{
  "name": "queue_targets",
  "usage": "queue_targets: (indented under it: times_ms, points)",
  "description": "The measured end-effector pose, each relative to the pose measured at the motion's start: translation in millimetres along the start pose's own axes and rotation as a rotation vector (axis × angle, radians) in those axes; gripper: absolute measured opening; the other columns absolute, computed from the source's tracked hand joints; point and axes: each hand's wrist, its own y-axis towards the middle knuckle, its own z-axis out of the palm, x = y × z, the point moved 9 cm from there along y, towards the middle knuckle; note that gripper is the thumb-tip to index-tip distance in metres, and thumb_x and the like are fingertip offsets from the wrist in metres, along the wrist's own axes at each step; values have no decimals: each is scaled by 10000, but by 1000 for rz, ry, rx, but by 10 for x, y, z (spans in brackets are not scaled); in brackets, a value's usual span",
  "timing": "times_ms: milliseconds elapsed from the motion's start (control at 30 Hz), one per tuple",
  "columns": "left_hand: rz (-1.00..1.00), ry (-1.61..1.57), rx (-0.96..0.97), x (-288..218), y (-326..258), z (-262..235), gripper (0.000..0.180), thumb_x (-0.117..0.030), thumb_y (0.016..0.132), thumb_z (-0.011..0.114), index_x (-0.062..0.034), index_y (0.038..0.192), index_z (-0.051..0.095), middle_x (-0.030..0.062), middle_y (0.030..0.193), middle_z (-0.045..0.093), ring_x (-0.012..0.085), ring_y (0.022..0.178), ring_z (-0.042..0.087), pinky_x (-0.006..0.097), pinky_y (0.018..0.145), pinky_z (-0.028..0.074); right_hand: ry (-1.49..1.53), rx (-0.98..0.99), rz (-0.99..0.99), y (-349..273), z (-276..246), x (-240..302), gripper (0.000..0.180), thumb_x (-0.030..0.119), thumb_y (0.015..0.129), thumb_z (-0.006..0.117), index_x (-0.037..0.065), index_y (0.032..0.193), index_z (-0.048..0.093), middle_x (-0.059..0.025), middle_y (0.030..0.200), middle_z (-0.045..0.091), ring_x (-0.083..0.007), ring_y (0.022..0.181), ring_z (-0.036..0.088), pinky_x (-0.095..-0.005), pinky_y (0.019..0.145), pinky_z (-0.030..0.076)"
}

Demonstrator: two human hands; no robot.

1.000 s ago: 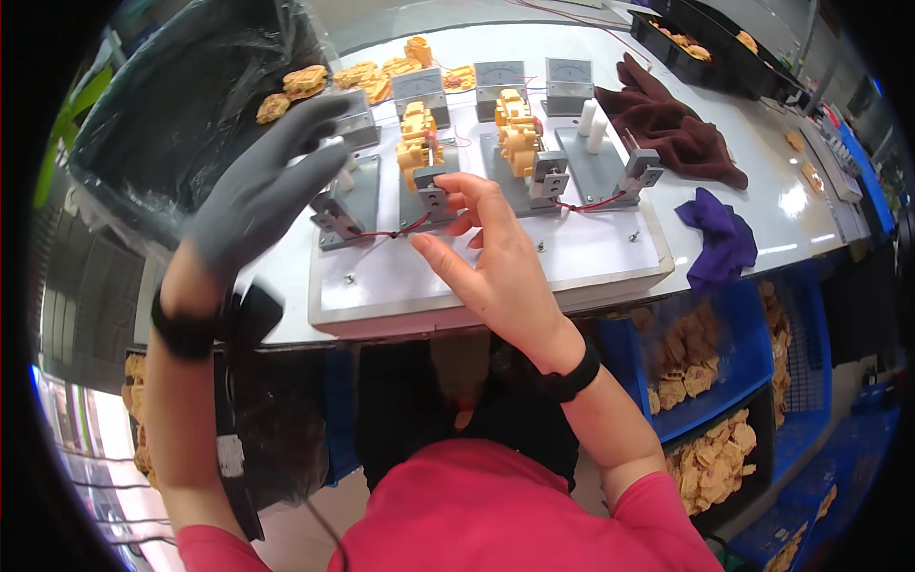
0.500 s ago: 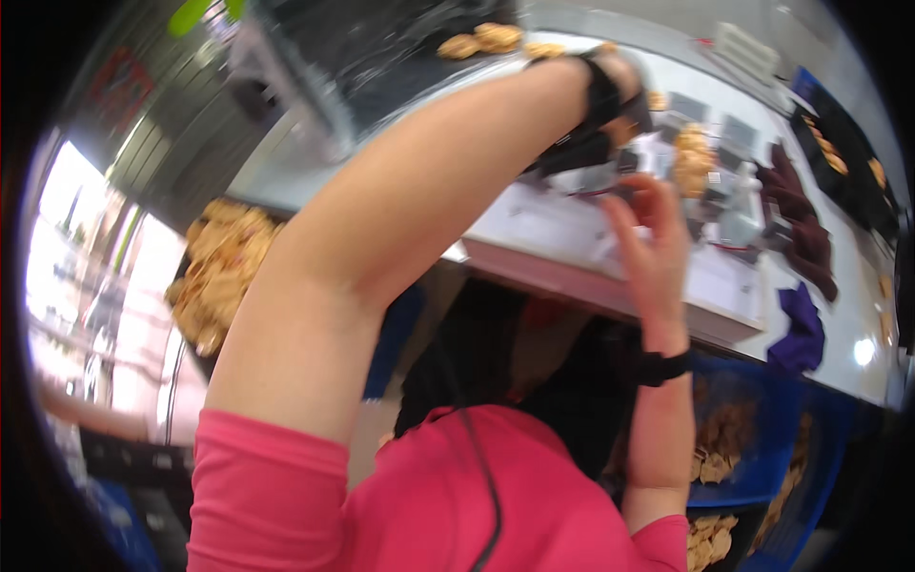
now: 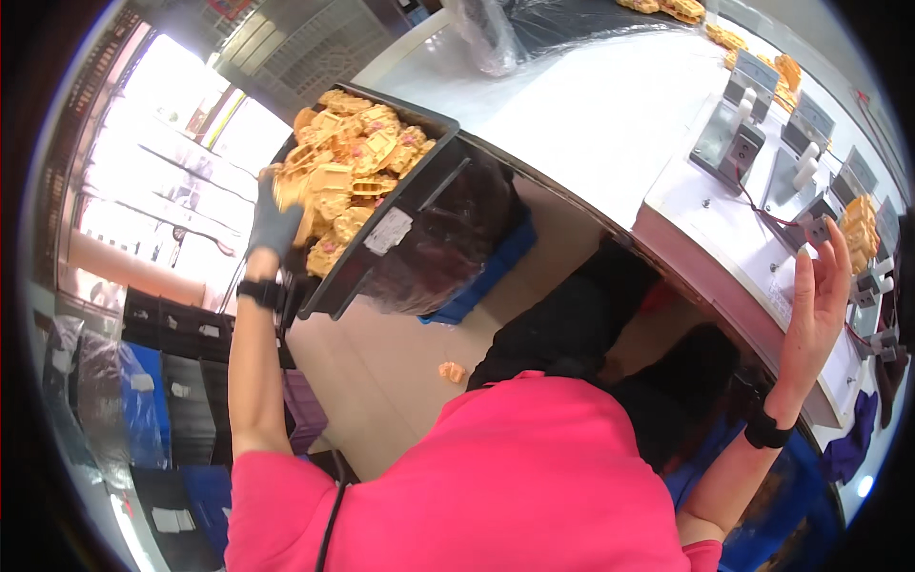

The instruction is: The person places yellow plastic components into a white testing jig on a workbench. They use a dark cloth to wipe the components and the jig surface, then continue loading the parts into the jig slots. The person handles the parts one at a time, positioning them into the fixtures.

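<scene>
My left hand (image 3: 271,217), in a dark glove, is at the left edge of a black bin (image 3: 448,133) heaped with yellow-orange moulded plastic parts (image 3: 351,176). Its fingers close on one plastic part (image 3: 290,191) at the rim of the heap; the fingertips are partly hidden. Over the front edge of the white workbench (image 3: 581,124), my bare right hand (image 3: 818,305) is raised with thumb and fingers apart and nothing between them. Near its fingertips a plastic part (image 3: 860,234) sits among small metal fixtures (image 3: 729,133) with white handles.
More plastic parts (image 3: 681,10) lie at the bench's far side beside clear plastic film (image 3: 486,38). A purple cloth (image 3: 851,439) hangs at the right. On the floor lies one loose part (image 3: 452,372). Grey and blue crates (image 3: 191,410) stand at the lower left.
My left hand has swung from the bench fixtures leftward to the bin of plastic parts. My right hand stays by the fixtures. The view has turned toward the left.
</scene>
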Motion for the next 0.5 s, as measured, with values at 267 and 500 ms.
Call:
queue_targets:
  times_ms: [267,500]
  points:
    - [175,392,104,421,112,539,685,-146,896,600,-36,1525,351,173,1563,379,342,1439,352,412,1195,275,-291,-45,-59,-89,-355,237,446,68,880,718,52,1310,598,-64,1167,642,-172,937,582,-312,857,478]
    - [739,-364,306,-3628,-827,1231,518,-137,969,576,-21,1458,449,195,1474,469,314,1388,423,395,1160,318,-798,49,-90,-159,-851,136,111,71,881,686,24,982,678,-125,940,633,-315,916,592,-391,841,460]
